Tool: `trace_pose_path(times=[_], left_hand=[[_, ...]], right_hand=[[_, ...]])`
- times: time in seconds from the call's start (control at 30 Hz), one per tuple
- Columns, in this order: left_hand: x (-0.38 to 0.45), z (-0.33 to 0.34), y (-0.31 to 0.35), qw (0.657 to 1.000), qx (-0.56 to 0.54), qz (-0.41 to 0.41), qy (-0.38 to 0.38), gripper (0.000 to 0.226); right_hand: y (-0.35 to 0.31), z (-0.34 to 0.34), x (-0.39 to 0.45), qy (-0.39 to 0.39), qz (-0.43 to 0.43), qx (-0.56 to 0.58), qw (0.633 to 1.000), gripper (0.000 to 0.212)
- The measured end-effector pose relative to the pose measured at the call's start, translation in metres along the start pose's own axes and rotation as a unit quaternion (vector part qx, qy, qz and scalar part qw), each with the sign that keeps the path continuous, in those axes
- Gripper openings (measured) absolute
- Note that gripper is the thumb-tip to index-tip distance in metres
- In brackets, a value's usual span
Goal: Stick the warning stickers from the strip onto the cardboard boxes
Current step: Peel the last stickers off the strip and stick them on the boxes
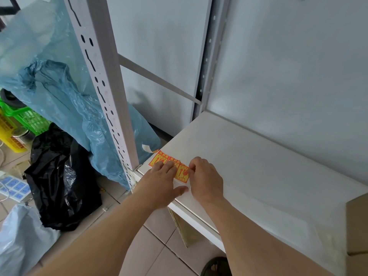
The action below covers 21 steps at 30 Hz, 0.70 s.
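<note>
A strip of orange-and-yellow warning stickers (159, 158) lies flat at the left corner of the white shelf (249, 166). My left hand (161, 180) rests palm down on the strip, fingers spread over its middle. My right hand (205, 176) pinches the edge of the end sticker (182, 174) between thumb and fingertips. A corner of a cardboard box (356, 226) shows at the far right on the shelf. Another cardboard box (185, 232) stands under the shelf, mostly hidden.
A perforated white rack post (107, 86) rises just left of the strip. Blue plastic sheeting (59, 86), a black bag (59, 176), green and yellow crates (25, 120) and a power strip (14, 188) crowd the tiled floor at left. A grey wall backs the shelf.
</note>
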<state>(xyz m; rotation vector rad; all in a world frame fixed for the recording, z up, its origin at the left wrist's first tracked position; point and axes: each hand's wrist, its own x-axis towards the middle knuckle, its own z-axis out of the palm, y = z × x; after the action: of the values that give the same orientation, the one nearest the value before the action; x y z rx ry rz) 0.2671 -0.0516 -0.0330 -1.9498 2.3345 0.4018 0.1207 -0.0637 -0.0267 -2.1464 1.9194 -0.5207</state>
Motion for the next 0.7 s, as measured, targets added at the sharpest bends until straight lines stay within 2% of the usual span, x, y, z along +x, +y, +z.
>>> trace_pose_path(times=[0.13, 0.27, 0.43, 0.57, 0.7], left_hand=[[-0.001, -0.001, 0.001, 1.000, 0.000, -0.004, -0.010, 0.083], [-0.002, -0.002, 0.003, 1.000, 0.000, -0.008, -0.020, 0.084], [-0.008, -0.009, 0.009, 1.000, 0.004, -0.002, -0.012, 0.081], [-0.024, -0.021, 0.027, 0.994, 0.047, 0.062, 0.079, 0.064], [-0.038, -0.030, 0.062, 0.979, 0.088, 0.150, 0.109, 0.053]], right_hand=[[0.000, -0.005, -0.003, -0.012, -0.001, 0.044, 0.999, 0.028], [0.010, -0.014, -0.006, -0.001, 0.013, 0.077, 0.997, 0.013], [0.033, -0.037, -0.010, -0.046, 0.029, 0.087, 0.995, 0.007], [0.052, -0.069, -0.024, -0.062, 0.034, 0.093, 0.993, 0.005], [0.075, -0.110, -0.049, -0.092, 0.029, 0.077, 0.992, 0.005]])
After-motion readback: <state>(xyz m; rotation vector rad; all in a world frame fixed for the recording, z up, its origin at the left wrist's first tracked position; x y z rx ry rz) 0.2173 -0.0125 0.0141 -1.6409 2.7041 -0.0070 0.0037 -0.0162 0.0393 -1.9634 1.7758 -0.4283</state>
